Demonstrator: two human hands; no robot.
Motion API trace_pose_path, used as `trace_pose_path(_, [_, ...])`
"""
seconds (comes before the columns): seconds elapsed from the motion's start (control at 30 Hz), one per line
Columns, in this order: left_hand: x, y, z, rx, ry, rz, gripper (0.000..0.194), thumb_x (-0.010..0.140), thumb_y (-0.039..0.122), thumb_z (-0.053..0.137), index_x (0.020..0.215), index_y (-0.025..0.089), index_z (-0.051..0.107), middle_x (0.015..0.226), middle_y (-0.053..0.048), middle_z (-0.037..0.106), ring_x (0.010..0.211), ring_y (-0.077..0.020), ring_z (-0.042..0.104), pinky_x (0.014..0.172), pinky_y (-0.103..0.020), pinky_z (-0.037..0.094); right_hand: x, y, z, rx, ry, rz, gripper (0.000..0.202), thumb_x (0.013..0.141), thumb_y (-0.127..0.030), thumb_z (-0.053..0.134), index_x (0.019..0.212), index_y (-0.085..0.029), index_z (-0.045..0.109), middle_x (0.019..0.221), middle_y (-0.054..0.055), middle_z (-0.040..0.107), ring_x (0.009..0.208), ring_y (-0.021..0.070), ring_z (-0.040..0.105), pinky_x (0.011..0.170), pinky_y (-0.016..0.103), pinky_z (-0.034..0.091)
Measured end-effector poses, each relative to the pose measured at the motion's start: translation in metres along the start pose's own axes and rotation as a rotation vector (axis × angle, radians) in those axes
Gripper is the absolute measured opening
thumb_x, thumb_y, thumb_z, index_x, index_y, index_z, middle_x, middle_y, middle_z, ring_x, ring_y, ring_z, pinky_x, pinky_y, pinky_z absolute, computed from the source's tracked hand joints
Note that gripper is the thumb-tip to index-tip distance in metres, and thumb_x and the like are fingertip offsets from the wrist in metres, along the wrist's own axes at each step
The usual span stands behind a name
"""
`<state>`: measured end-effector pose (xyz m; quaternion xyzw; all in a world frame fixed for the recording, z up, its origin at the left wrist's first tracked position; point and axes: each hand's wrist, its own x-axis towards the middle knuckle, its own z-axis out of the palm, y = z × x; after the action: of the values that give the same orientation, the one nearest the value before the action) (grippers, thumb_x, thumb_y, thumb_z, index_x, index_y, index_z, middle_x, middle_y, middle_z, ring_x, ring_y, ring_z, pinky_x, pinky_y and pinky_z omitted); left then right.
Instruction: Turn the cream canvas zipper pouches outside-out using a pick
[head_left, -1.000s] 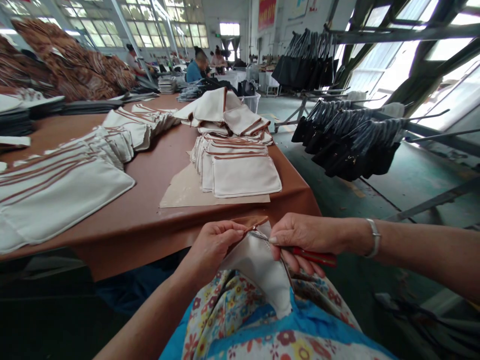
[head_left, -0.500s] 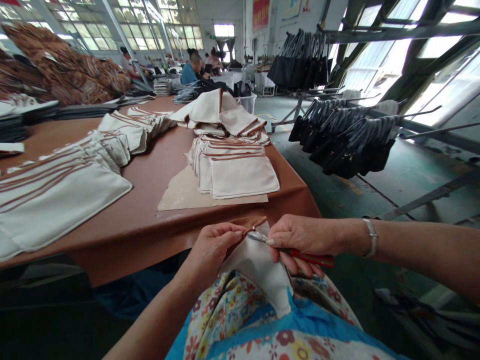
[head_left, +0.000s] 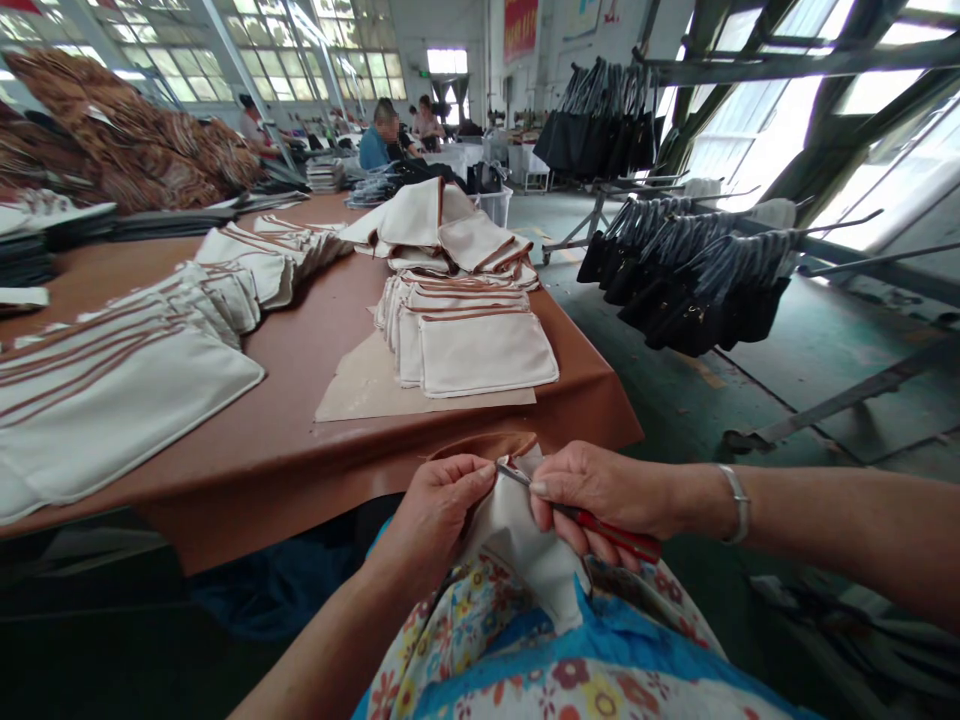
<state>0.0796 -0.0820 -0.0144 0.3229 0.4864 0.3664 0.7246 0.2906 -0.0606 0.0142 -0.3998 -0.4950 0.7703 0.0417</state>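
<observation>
Between thumb and fingers, my left hand (head_left: 448,500) pinches the brown-trimmed edge of a cream leather bag piece (head_left: 517,540), which hangs down over my lap. My right hand (head_left: 600,495) is closed around a red-handled tool (head_left: 622,538) that looks like pliers. Its narrow metal jaws point left and touch the top corner of the piece, close to my left fingertips. Whether the jaws are clamped there is too small to tell. A brown strip (head_left: 480,443) arches behind my fingers. My palm hides part of the handles.
A brown-covered table (head_left: 300,350) lies ahead. On it are a stack of cream pieces (head_left: 491,352) on cardboard (head_left: 352,385), a heap of cream pieces (head_left: 420,220) behind, and an overlapping row (head_left: 150,370) at left. Racks of black bags (head_left: 697,300) stand right. People sit far off.
Both hands have shifted slightly, the left one to the right and the right one a little down, with the tool tip still at the corner. A distant person has turned.
</observation>
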Motion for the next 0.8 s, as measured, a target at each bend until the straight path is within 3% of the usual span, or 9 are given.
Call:
trace_pose_path(0.17, [0.0, -0.006, -0.005, -0.011, -0.041, 0.009, 0.031, 0.077, 0.041, 0.076, 0.08, 0.012, 0.067, 0.061, -0.002, 0.062, 0.05, -0.0094, 0.048, 0.047, -0.02, 0.031, 0.005, 0.009, -0.004, -0.058, -0.033, -0.056, 0.032, 0.096, -0.043, 0.045, 0.085, -0.015, 0.056, 0.054, -0.004, 0.057, 0.03, 0.0059, 0.048, 0.028, 0.012, 0.037])
trace_pose_path(0.4, [-0.002, -0.006, -0.004, -0.027, -0.097, 0.007, 0.03, 0.077, 0.039, 0.078, 0.08, 0.011, 0.067, 0.067, -0.004, 0.065, 0.053, -0.0089, 0.05, 0.05, -0.019, 0.032, 0.01, 0.018, -0.009, 0.047, -0.093, -0.151, 0.039, 0.094, -0.05, 0.048, 0.085, -0.013, 0.058, 0.053, -0.003, 0.058, 0.029, 0.0062, 0.047, 0.026, 0.012, 0.035])
trace_pose_path(0.57, [-0.002, 0.001, -0.002, -0.063, -0.046, -0.049, 0.033, 0.068, 0.037, 0.084, 0.079, 0.009, 0.069, 0.066, -0.006, 0.068, 0.052, -0.0106, 0.054, 0.05, -0.019, 0.036, -0.003, 0.009, -0.015, -0.036, -0.074, -0.065, 0.035, 0.096, -0.046, 0.045, 0.088, -0.015, 0.058, 0.056, -0.004, 0.058, 0.028, 0.006, 0.046, 0.025, 0.013, 0.036])
trace_pose_path(0.8, [-0.001, 0.008, -0.003, 0.016, -0.097, -0.033, 0.031, 0.071, 0.04, 0.081, 0.08, 0.012, 0.071, 0.067, -0.005, 0.068, 0.054, -0.0112, 0.056, 0.051, -0.02, 0.037, -0.012, -0.004, -0.021, -0.18, -0.056, -0.015, 0.035, 0.096, -0.046, 0.045, 0.088, -0.015, 0.058, 0.056, -0.004, 0.058, 0.03, 0.0066, 0.048, 0.024, 0.014, 0.035])
